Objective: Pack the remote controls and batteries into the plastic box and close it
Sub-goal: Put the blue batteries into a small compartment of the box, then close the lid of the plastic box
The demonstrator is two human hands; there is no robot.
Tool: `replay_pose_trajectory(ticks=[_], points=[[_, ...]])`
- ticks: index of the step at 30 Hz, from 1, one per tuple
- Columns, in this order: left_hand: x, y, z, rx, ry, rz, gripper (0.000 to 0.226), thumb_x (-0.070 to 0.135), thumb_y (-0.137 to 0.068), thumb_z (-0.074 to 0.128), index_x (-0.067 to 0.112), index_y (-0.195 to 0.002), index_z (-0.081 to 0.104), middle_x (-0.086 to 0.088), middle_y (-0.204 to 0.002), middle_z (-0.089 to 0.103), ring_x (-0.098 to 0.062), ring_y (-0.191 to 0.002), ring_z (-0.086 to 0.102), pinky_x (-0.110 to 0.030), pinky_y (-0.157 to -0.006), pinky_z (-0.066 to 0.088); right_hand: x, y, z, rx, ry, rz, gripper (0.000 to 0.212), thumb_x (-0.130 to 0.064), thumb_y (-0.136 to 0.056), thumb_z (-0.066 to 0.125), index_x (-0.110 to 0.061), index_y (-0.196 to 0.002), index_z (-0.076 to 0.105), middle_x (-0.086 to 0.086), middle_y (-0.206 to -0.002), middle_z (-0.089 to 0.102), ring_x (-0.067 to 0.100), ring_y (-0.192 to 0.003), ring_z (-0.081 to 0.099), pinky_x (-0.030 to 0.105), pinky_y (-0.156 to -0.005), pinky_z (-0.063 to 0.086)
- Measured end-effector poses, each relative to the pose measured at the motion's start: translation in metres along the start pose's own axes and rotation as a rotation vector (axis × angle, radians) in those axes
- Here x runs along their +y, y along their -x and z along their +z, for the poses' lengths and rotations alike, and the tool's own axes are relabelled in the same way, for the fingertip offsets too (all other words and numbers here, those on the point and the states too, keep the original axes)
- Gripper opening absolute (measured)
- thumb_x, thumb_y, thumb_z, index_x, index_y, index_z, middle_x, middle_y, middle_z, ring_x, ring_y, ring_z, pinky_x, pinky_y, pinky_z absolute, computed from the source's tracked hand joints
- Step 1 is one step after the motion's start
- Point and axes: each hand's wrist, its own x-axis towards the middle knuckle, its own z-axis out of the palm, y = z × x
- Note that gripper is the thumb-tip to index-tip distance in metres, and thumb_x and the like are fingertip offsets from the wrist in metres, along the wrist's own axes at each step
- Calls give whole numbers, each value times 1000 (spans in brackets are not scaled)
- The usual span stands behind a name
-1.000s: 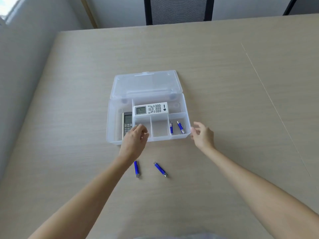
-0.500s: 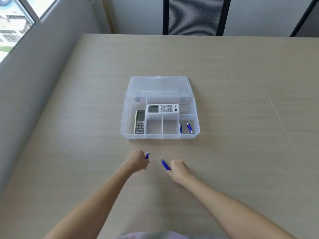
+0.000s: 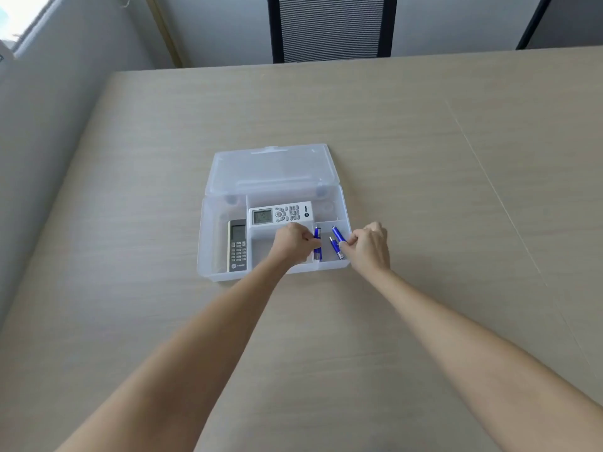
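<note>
The clear plastic box (image 3: 206,243) lies on the table with its lid (image 3: 272,169) folded back. A white remote (image 3: 280,214) lies across its middle and a silver remote (image 3: 237,244) stands lengthwise in the left compartment. My left hand (image 3: 293,243) pinches a blue battery (image 3: 317,234) over the front right compartment. My right hand (image 3: 368,244) holds another blue battery (image 3: 338,234) tilted above the same compartment. Two more blue batteries (image 3: 336,248) lie on that compartment's floor, partly hidden by my fingers.
A dark mesh-backed chair (image 3: 329,27) stands beyond the far table edge. A grey wall and a window (image 3: 19,21) run along the left. The wooden table (image 3: 424,190) stretches wide to the right, with a thin seam running diagonally.
Both hands picked up the two loose batteries from the table in front of the box and carried them forward over the front right compartment.
</note>
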Motion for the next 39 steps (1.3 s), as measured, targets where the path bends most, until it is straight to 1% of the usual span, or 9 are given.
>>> replay_pose_trajectory(ticks=[3, 7, 10, 13, 18, 22, 27, 33, 39], points=[[10, -13, 12, 17, -96, -9, 20, 19, -78, 67, 10, -61, 61, -14, -61, 44, -23, -56, 36, -26, -54, 34, -5, -8, 11, -65, 303, -121, 20, -25, -84, 62, -6, -83, 70, 11, -109, 49, 30, -104, 44, 34, -76, 49], [12, -28, 25, 48, -200, -116, 32, 16, -73, 67, 13, -47, 49, -4, -47, 41, -22, -48, 38, -19, -43, 30, 2, -16, 17, -122, 191, -108, 22, -17, -89, 59, 0, -76, 65, 13, -93, 51, 31, -88, 53, 30, -65, 41], [14, -32, 30, 61, -274, -150, 12, 16, -72, 68, 7, -63, 66, -5, -60, 59, -27, -59, 54, -22, -49, 44, 16, -8, 12, -59, -120, -172, 23, -12, -90, 52, -2, -71, 61, 14, -68, 56, 30, -65, 51, 30, -58, 36], [12, -35, 32, 92, -303, -159, 14, 20, -71, 71, 6, -72, 70, -7, -72, 67, -28, -67, 60, -28, -59, 49, 34, 2, 5, 11, -309, -138, 11, -12, -90, 54, -8, -95, 62, 8, -77, 72, 18, -66, 63, 28, -64, 48], [-3, -24, 22, 208, -191, -63, 11, 29, -75, 70, 20, -79, 75, -1, -83, 74, -26, -83, 69, -27, -66, 50, 44, -1, 4, -71, -453, -2, 12, -17, -88, 63, -9, -94, 69, 9, -79, 77, 16, -58, 73, 37, -70, 61], [-48, -7, -9, 583, -183, 19, 30, 28, -83, 65, 18, -112, 65, -8, -118, 58, -29, -110, 53, -38, -88, 46, 42, -6, 1, -105, -449, 32, 9, -13, -84, 63, -12, -81, 71, 12, -74, 77, 20, -58, 74, 43, -70, 62], [-121, 1, -61, 692, -165, -370, 58, 24, -93, 48, 16, -147, 29, -13, -158, 22, -35, -142, 23, -52, -113, 23, 23, -30, -7, -133, -363, 66, 12, -17, -83, 63, -11, -77, 72, 13, -78, 76, 29, -70, 74, 45, -75, 60], [-161, -5, -72, 500, 77, -292, 44, 23, -103, 28, 16, -146, 33, -24, -130, 57, -42, -113, 55, -46, -93, 42, -23, -92, -13, -104, -284, 94, 22, -17, -87, 51, -8, -80, 70, 9, -79, 69, 26, -78, 61, 30, -72, 50], [-169, -12, -65, 578, 220, -253, 38, 25, -103, 31, 16, -135, 48, -15, -131, 62, -35, -117, 58, -41, -97, 42, -63, -160, -1, -180, -395, 247, 40, -13, -89, 48, -22, -54, 30, 0, -61, 27, 18, -60, 24, 29, -55, 20]])
